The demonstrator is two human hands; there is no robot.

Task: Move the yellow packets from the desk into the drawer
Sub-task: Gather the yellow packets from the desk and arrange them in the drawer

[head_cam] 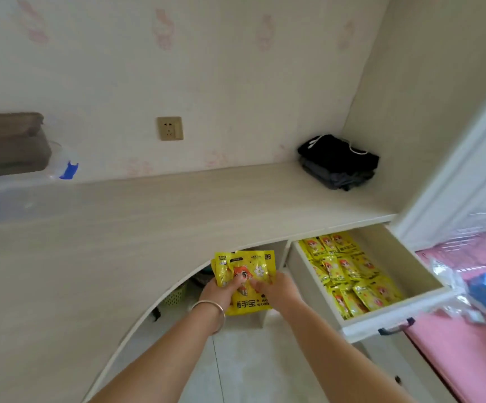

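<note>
Both hands are gripping a small stack of yellow packets — left hand pinching its left edge, right hand pinching its right; stack is hovering just off the counter edge; open drawer beside it is holding more packets.

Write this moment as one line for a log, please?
left hand: holds packets | right hand: holds packets | place: beside desk edge | drawer: open, holds more packets | step: packets not yet in drawer

Packets in both hands before the desk edge, left of the packet-filled drawer.
</note>
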